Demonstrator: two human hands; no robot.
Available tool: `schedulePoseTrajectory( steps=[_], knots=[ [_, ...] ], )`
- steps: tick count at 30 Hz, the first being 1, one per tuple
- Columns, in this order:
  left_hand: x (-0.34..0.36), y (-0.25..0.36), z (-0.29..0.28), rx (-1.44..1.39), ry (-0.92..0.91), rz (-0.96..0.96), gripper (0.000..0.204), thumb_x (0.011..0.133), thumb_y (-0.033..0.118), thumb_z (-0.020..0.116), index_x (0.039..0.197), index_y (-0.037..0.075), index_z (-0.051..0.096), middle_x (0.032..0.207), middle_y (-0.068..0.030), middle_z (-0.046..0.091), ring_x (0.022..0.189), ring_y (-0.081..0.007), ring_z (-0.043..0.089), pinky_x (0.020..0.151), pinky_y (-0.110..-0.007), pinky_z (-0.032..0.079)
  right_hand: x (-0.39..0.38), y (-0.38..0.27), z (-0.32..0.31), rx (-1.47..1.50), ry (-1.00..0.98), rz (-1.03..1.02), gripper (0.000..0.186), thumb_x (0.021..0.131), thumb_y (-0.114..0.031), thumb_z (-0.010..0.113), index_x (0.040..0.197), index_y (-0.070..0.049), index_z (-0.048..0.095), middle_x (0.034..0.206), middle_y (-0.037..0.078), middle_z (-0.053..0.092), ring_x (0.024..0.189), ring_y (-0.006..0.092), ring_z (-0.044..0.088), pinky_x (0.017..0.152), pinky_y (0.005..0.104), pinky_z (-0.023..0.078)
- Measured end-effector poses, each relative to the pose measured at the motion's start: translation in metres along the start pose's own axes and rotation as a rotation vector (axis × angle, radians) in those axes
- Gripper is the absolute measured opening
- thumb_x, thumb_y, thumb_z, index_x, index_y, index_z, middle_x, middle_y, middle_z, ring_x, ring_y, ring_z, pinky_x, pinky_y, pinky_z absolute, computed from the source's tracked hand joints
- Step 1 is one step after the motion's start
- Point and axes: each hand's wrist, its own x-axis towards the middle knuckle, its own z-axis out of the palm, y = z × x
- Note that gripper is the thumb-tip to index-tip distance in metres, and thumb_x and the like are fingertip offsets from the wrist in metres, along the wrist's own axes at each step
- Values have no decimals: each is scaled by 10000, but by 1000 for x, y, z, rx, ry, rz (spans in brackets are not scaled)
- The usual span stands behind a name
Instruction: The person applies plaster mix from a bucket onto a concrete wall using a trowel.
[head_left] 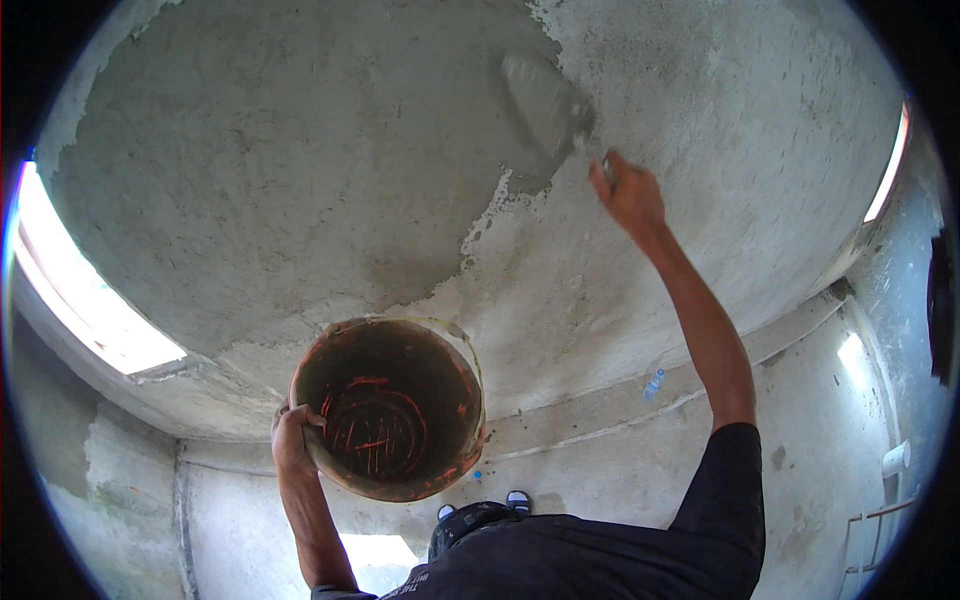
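My left hand grips the left rim of a round bucket, thumb over the edge. Its mouth faces me, and the dark inside is scraped with orange-red marks and looks nearly bare. Up to the right, my right hand is closed round the handle of a trowel. The blade, slightly smeared by motion, lies at the wall over the right border of a darker grey patch of wet plaster. Paler, rough wall stretches to the right of that ragged border.
Bright openings break the wall at left and far right. A clear plastic bottle lies near the wall's foot. At the lower right are a white cylindrical container and a thin metal frame. My sandalled feet stand below the bucket.
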Motion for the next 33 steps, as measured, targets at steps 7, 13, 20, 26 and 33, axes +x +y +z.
schedulePoseTrajectory(
  steps=[7, 13, 20, 26, 33],
  knots=[
    [-1, 4, 14, -5, 148, 91, 446, 547, -26, 488, 975, -80, 601, 863, -117, 618, 696, -179, 572, 631, -238, 461, -16, 6, 59, -63, 20, -143, 378, 898, -370, 537, 1044, -30, 617, 661, 207, 629, 619, 378, 632, 566, 444, 524],
    [-2, 9, 6, -48, 28, 108, 457, 532, -27, 496, 972, -69, 611, 859, -89, 623, 718, -161, 565, 657, -237, 453, -175, -26, 96, 271, -471, 43, 360, 895, -372, 551, 817, -21, 573, 572, 162, 596, 539, 357, 602, 557, 471, 493],
    [3, 11, 11, -116, -28, 158, 467, 506, -44, 497, 953, -53, 629, 814, -83, 636, 656, -149, 569, 619, -232, 466, -283, -129, 78, 1451, -454, 903, 461, 916, -479, 518, 877, -20, 549, 584, 55, 535, 431, 126, 500, 366, 280, 385],
    [9, 3, 2, -204, -79, 208, 471, 487, -43, 505, 937, -46, 643, 793, -77, 647, 618, -161, 582, 618, -258, 486, -292, -159, 64, 1868, -352, 811, 546, 860, -446, 613, 1154, -13, 457, 803, 96, 604, 521, 167, 567, 435, 303, 458],
    [9, 2, -17, -345, -250, 294, 513, 562, -17, 545, 1071, -49, 601, 957, -100, 654, 812, -185, 617, 777, -275, 485, -257, -197, 34, 1774, -294, 801, 600, 780, -280, 621, 1268, 9, 425, 1193, 143, 532, 1068, 262, 574, 898, 371, 511]
  ],
)
